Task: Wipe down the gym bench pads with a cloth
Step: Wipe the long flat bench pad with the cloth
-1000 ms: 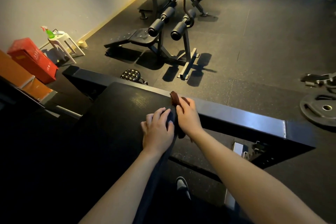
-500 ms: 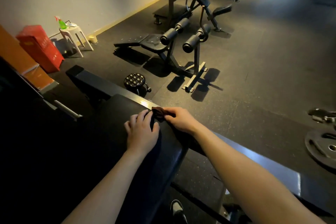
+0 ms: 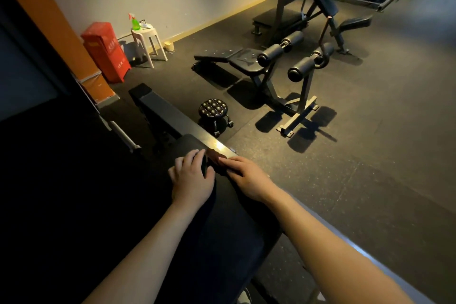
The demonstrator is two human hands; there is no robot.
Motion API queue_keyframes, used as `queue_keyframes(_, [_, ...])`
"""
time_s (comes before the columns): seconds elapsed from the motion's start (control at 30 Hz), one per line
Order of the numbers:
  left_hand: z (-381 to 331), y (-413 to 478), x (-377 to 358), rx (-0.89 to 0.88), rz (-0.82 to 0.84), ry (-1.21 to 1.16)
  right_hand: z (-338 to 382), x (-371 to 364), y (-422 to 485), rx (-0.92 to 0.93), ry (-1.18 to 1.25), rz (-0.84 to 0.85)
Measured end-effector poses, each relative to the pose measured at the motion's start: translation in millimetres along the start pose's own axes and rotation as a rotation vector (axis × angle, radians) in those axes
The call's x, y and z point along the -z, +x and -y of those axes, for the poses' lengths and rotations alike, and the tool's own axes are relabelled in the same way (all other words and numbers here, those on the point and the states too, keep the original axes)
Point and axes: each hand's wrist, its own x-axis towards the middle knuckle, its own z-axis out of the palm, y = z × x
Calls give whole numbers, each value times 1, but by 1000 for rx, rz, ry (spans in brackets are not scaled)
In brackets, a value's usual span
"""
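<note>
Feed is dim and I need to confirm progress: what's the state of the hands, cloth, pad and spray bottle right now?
Left hand: on the bench pad, fingers curled; grip unclear.
Right hand: holds the cloth.
Cloth: bunched, on the pad's far edge.
Bench pad: dark; wetness unreadable.
Spray bottle: upright on white stool, untouched.

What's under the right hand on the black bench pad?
A dark brown cloth pokes out past the fingertips of the right hand, lying on the black bench pad. How much cloth sits under the fingers is covered.
</note>
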Motion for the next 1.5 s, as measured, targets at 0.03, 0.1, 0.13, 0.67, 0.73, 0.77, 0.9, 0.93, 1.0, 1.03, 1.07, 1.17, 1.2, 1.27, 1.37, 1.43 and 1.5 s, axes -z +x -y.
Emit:
queue_keyframes(0.03, [4,4,1,8,-12,20,5,-2,12,5,-12,7])
queue_keyframes(0.1, [14,14,4,54,-31,46,16,-7,38,17,-29,9])
queue_keyframes(0.13, [18,18,6,88,-38,40,21,-10,50,27,-38,11])
queue_keyframes(0.67, [-3,2,-6,48,-109,-31,18,-13,51,49,-59,3])
queue_keyframes(0.73, [-16,-8,-9,41,-98,-82,11,-8,29,33,-41,-19])
queue_keyframes(0.77, [-21,-13,-10,20,-92,-105,6,-5,17,18,-30,-30])
queue_keyframes(0.9, [-43,-37,-13,-133,-31,-158,-13,5,-41,-75,28,-96])
queue_keyframes(0.93, [-48,-45,-15,-164,-18,-159,-16,8,-56,-85,37,-111])
queue_keyframes(1.0, [-61,-64,-20,-219,6,-180,-23,14,-92,-116,59,-153])
queue_keyframes(1.03, [-69,-74,-22,-245,27,-202,-26,17,-110,-144,91,-183])
queue_keyframes(1.07, [-78,-86,-24,-270,54,-226,-29,20,-127,-179,144,-222])
queue_keyframes(1.17, [-112,-130,-30,-328,119,-280,-37,26,-182,-247,303,-358])
queue_keyframes(1.2, [-124,-148,-33,-334,141,-291,-40,28,-203,-257,362,-393])
queue_keyframes(1.27, [-143,-184,-42,-335,214,-332,-46,30,-248,-273,464,-451])
queue_keyframes(1.37, [-166,-241,-48,-295,443,-574,-60,28,-312,-319,492,-522])
queue_keyframes(1.43, [-184,-284,-44,-233,605,-742,-69,24,-354,-388,506,-580])
queue_keyframes(1.5, [-201,-327,-36,-212,729,-866,-76,19,-394,-405,567,-621])
